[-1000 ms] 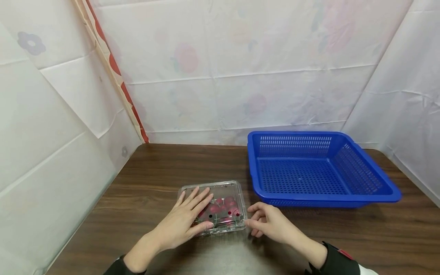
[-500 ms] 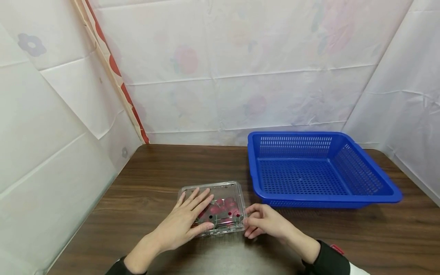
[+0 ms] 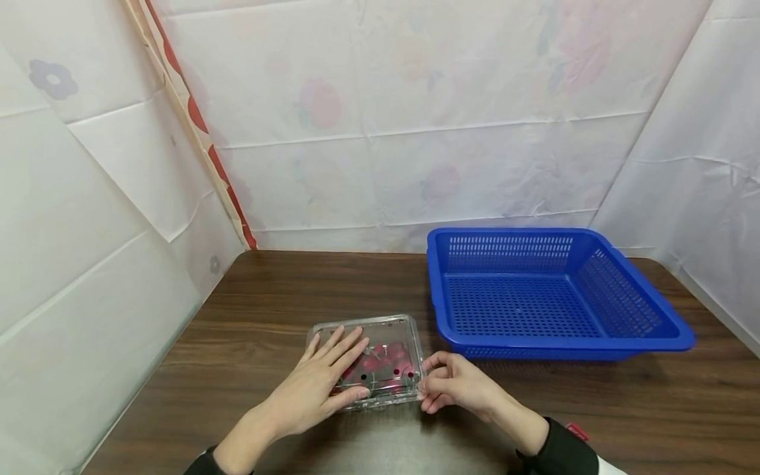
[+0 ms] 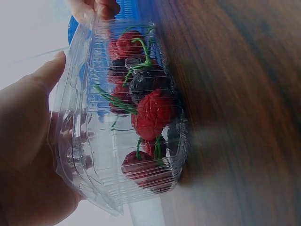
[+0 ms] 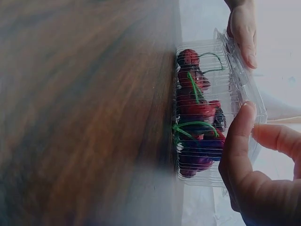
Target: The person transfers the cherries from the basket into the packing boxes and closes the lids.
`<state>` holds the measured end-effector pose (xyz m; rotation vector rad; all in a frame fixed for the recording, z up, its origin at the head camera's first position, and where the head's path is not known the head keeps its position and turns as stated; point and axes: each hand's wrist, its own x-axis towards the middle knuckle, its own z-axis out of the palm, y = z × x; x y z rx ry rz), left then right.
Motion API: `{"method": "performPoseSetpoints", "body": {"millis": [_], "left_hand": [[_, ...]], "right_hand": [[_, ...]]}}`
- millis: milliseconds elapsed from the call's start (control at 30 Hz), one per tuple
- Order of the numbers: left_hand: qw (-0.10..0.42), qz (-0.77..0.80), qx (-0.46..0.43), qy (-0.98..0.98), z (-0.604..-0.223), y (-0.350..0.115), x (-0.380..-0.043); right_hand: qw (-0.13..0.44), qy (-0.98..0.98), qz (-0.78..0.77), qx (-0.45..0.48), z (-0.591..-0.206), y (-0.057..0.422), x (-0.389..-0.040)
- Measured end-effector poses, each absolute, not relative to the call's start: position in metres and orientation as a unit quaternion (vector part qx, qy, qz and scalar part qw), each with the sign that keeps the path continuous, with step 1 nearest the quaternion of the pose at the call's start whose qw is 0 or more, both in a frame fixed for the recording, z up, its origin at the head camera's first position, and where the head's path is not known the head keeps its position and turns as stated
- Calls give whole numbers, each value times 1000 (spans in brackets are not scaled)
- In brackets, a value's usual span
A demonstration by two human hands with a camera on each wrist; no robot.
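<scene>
A clear plastic clamshell box (image 3: 388,330) sits on the table with its lid down. Inside are red and dark cherries (image 4: 153,113) with green stems, possibly artificial, seen through the ribbed side in both wrist views. My left hand (image 3: 317,379) lies flat on the left part of the lid, fingers spread and straight, covering some of the fruit in the head view. At the box's near right corner my right hand (image 3: 460,386) pinches the lid's edge between thumb and forefinger; the right wrist view shows the thumb (image 5: 242,129) against the rim.
A blue perforated plastic basket (image 3: 558,343) stands behind and right of the box, close to the right hand. The brown wood-grain table (image 3: 267,290) is bounded by white cloth walls (image 3: 380,185) at the back and sides.
My right hand has moved slightly left from beside the box to its near right corner and now pinches the lid's edge there. The left hand has stayed on the lid.
</scene>
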<state>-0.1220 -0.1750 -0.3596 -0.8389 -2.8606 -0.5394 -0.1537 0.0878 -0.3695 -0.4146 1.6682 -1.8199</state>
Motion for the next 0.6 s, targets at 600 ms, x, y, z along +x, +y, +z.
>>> {"method": "performPoseSetpoints", "body": {"millis": [600], "left_hand": [[54, -210, -273, -937, -355, -173, -126]], "right_hand": [[175, 766, -583, -205, -358, 94, -144]]}}
